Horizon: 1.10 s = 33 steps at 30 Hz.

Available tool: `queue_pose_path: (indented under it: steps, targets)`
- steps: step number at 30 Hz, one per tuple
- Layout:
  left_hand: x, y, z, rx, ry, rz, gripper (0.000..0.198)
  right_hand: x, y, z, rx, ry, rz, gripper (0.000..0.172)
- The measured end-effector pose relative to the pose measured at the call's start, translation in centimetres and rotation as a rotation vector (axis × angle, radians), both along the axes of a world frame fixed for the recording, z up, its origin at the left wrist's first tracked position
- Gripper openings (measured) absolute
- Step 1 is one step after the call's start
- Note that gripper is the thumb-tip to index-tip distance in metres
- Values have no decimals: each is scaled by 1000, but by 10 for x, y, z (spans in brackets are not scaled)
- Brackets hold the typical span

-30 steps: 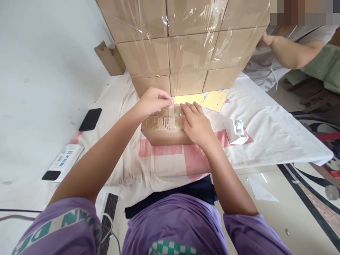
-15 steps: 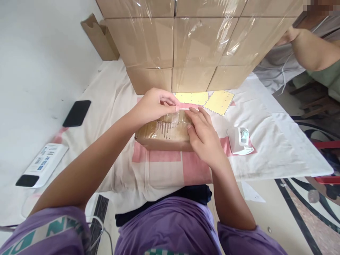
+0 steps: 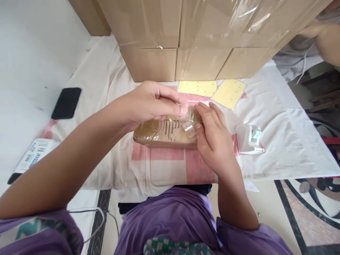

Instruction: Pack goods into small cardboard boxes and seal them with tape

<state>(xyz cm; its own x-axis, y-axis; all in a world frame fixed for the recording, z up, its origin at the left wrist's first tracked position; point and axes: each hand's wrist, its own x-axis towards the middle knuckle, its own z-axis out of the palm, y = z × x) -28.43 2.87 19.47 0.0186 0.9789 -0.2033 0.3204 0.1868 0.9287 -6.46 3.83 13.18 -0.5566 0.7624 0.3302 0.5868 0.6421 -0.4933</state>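
A small brown cardboard box (image 3: 170, 144) lies on the cloth in front of me, its top covered with shiny packing tape and torn to bare ridged cardboard in the middle. My left hand (image 3: 155, 102) pinches the clear packing tape (image 3: 189, 128) above the box top, thumb against forefinger. Part of this tape stands loose between my two hands. Over the right end of the box, my right hand (image 3: 214, 136) presses down and grips it, fingers at the far side and thumb on top. The box's right end is hidden under that hand.
Stacked cartons (image 3: 202, 63) wrapped in clear film rise behind the box. Two yellow cards (image 3: 230, 94) lie before them. A white tape dispenser (image 3: 249, 140) sits right; a black phone (image 3: 66, 102) and a white device (image 3: 35, 154) lie left. Another person's arm (image 3: 328, 42) shows at upper right.
My view has moved in closer. My left hand has shifted slightly with the tape, and a loose clear strip now shows beside my right thumb. My right hand stays on the box.
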Motion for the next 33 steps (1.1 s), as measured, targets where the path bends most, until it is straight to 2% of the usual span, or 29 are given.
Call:
queue_pose_path:
  steps: [7, 12, 14, 17, 20, 21, 23, 25, 28, 30, 33]
  targets:
    - [-8, -15, 4, -82, -40, 67, 6, -2, -2, 2, -4, 4, -18, 47]
    - [-11, -9, -4, -19, -46, 2, 4, -2, -4, 4, 44, -12, -13, 56]
    - [-12, -7, -7, 23, -32, -9, 5, 1, -8, 2, 100, 24, -13, 50]
    - [-16, -6, -9, 43, 19, 6, 7, 10, -24, -6, 256, 175, -52, 31]
    - [-18, -7, -7, 47, 42, 12, 8, 19, -51, -17, 325, 346, -72, 29]
    - [-18, -7, -6, 56, 41, 7, 9, 21, -61, -20, 282, 394, -54, 27]
    - [-19, -7, -5, 89, 32, -22, 10, 18, -79, -26, 85, 510, -30, 19]
    - [-20, -7, -4, 126, 29, -63, 11, 10, -91, -31, -235, 606, -75, 13]
    - [-19, -8, -3, 164, 9, -84, 10, -7, -97, -37, -675, 668, -189, 18]
    - [-18, -8, -3, 166, -17, -65, 10, -17, -96, -40, -804, 721, -235, 26]
    - [-15, -9, -2, 153, -39, -52, 11, -31, -93, -40, -888, 828, -259, 32]
